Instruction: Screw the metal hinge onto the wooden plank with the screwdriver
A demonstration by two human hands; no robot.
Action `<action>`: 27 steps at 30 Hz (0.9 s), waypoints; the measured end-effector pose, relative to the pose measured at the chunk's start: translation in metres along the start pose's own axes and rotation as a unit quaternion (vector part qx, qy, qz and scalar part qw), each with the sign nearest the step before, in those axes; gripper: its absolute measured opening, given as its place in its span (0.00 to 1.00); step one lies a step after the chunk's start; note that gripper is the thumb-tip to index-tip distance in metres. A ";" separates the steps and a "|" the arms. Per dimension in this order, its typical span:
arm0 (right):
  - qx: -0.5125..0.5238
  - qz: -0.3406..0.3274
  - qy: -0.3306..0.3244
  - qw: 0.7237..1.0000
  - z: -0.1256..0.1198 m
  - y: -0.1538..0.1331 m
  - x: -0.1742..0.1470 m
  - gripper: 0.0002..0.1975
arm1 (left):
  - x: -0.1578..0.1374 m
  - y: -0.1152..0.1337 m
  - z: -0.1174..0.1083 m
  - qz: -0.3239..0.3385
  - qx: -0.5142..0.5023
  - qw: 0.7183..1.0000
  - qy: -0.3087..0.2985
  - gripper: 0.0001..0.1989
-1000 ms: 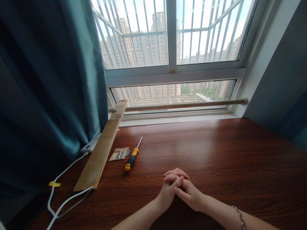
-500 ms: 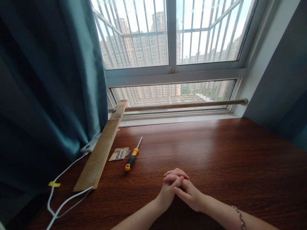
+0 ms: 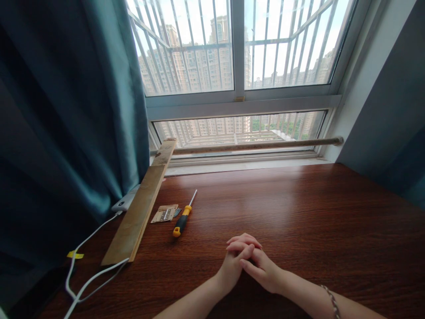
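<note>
My left hand [image 3: 231,269] and my right hand [image 3: 267,271] are clasped together over the near middle of the wooden tabletop [image 3: 299,221]. Their fingers are interlaced and closed, and no object shows in either hand. A braided band [image 3: 330,299] circles my right forearm. Left of the hands and apart from them lies a screwdriver [image 3: 182,221] with a yellow and black handle, its shaft pointing toward the window. Several screws [image 3: 177,212] and a small metal hinge [image 3: 165,215] on a wooden piece or card lie beside it.
A long wooden board [image 3: 137,212] lies on the left, its far end by the rail [image 3: 259,145] at the window. A white device [image 3: 126,201] with a white cable [image 3: 94,226] sits behind it. A blue curtain [image 3: 109,110] hangs on the left.
</note>
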State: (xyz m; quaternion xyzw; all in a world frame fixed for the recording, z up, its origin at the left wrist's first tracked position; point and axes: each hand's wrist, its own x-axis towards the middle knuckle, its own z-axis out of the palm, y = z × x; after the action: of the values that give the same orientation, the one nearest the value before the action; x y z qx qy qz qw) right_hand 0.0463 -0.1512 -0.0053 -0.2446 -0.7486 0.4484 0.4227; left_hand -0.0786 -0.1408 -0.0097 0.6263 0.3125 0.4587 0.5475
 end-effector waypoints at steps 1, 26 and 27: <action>-0.001 -0.001 0.000 1.000 0.000 0.000 0.000 0.16 | 0.000 0.001 0.000 0.000 0.001 1.000 0.000 0.13; 0.005 -0.003 -0.005 1.000 -0.001 0.001 0.000 0.16 | 0.000 -0.002 -0.001 0.009 -0.012 1.000 0.001 0.12; 0.005 -0.004 -0.005 1.000 -0.001 0.001 0.000 0.16 | 0.000 -0.002 -0.001 0.009 -0.012 1.000 0.001 0.12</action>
State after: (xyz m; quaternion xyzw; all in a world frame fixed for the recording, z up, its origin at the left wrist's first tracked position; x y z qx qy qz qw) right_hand 0.0470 -0.1501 -0.0059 -0.2377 -0.7494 0.4517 0.4217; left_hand -0.0792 -0.1404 -0.0119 0.6222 0.3018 0.4681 0.5502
